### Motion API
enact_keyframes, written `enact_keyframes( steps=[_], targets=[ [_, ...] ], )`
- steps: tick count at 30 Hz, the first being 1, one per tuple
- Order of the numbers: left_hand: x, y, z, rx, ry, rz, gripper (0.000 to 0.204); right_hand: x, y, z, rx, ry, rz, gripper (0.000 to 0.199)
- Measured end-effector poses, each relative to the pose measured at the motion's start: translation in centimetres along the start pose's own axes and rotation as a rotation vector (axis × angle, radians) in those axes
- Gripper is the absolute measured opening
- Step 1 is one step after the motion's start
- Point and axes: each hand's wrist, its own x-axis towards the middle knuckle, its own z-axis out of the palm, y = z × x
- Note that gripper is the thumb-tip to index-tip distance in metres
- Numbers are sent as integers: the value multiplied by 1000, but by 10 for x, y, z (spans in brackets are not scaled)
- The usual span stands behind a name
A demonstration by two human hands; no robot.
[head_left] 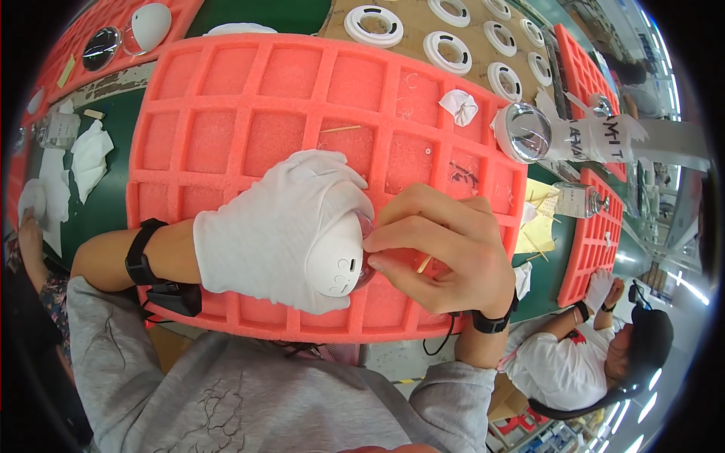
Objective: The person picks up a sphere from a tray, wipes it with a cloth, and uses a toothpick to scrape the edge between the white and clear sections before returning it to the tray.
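My left hand [283,226], in a white cloth glove, is wrapped around a round white plastic housing [336,260] with a shiny clear rim. My bare right hand [445,245] pinches at that rim with thumb and forefinger, and a thin wooden stick [424,263] shows between its fingers. Both hands hover over a large pink foam tray [249,128] divided into square cells. The front of the housing is hidden by my fingers.
A crumpled white cloth [460,106] lies in a far tray cell. A chrome reflector dome [526,133] stands right of the tray, white rings [375,25] on cardboard behind, a small glass bottle [578,200] and another pink tray [596,241] at right. A seated person [589,355] works at lower right.
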Motion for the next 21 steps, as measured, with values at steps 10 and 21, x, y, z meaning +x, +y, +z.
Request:
enact_keyframes(
  steps=[10,21],
  targets=[
    [1,-1,0,-48,-88,-28,67,-1,0,10,-50,46,27,24],
    [1,-9,9,-43,-114,-18,67,-6,10,17,37,-45,126,33]
  ],
)
